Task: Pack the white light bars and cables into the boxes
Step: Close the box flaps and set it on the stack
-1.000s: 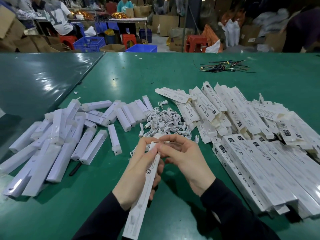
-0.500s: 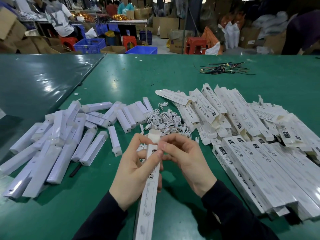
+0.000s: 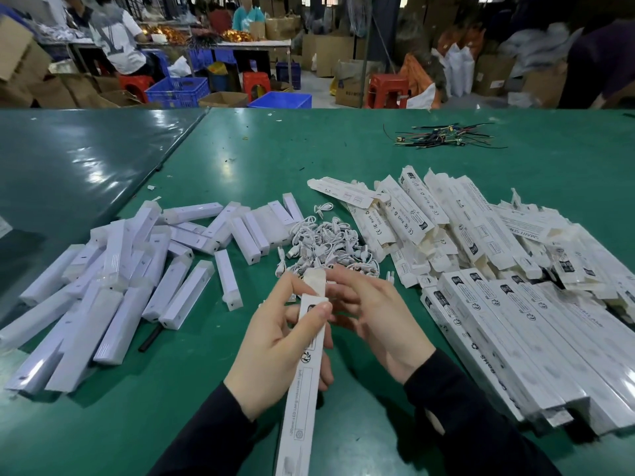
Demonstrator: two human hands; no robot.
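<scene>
My left hand (image 3: 275, 348) grips a long white box (image 3: 304, 369) near its top end, thumb across the printed face. The box runs from the open flap (image 3: 315, 280) down toward me. My right hand (image 3: 381, 321) sits just right of the box with fingers stretched out and touching its top end by the flap; they are blurred. White light bars (image 3: 113, 286) lie in a loose pile on the left. A heap of small white cables (image 3: 326, 245) lies just beyond my hands. Boxes (image 3: 446, 228) are heaped on the right.
Long white boxes (image 3: 515, 338) are stacked side by side at the near right. A bundle of coloured wires (image 3: 443, 135) lies far back on the green table (image 3: 309, 159). A short black stick (image 3: 151, 338) pokes out under the light bars. People work at tables in the background.
The box's top flap has come up and now stands raised above my left thumb. My right fingers have gone from pinching at the box's end to stretched out beside it.
</scene>
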